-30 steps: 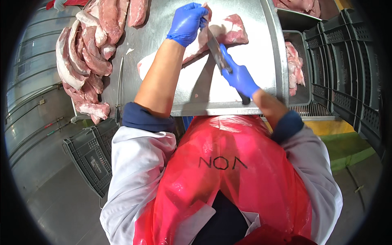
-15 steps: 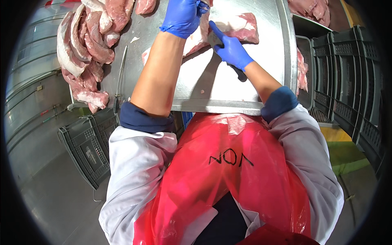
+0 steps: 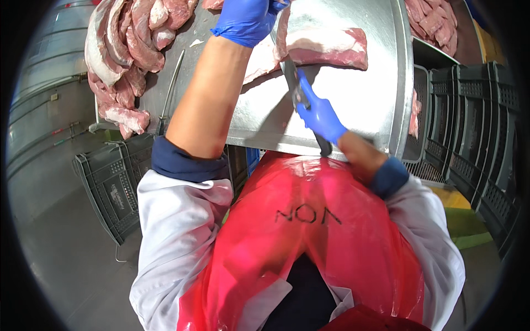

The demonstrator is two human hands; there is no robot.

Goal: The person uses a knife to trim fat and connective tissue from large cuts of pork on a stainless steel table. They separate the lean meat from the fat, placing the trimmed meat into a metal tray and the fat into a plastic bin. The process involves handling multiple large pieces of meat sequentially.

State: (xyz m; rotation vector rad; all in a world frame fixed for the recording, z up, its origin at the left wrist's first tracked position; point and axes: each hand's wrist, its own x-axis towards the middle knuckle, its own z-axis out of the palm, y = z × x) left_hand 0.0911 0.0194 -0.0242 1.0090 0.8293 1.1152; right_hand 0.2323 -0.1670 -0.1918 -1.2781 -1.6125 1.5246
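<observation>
In a blue glove, my right hand is closed round the black handle of a knife. Its blade points away from me and meets a long cut of pale, fatty meat on the metal tray. My left hand, also gloved in blue, is at the top edge of the picture, its fingers partly cut off. It grips a raised strip of meat that hangs down to the blade. The far end of that strip is out of view.
Long pieces of meat lie heaped at the left, beside a thin steel sharpening rod. More meat fills a bin at the upper right. Dark plastic crates stand at the right and lower left.
My right hand and the knife have moved toward me, the blade now drawn down along the strip. The view has shifted a little, so the tray and meat sit slightly farther right.
</observation>
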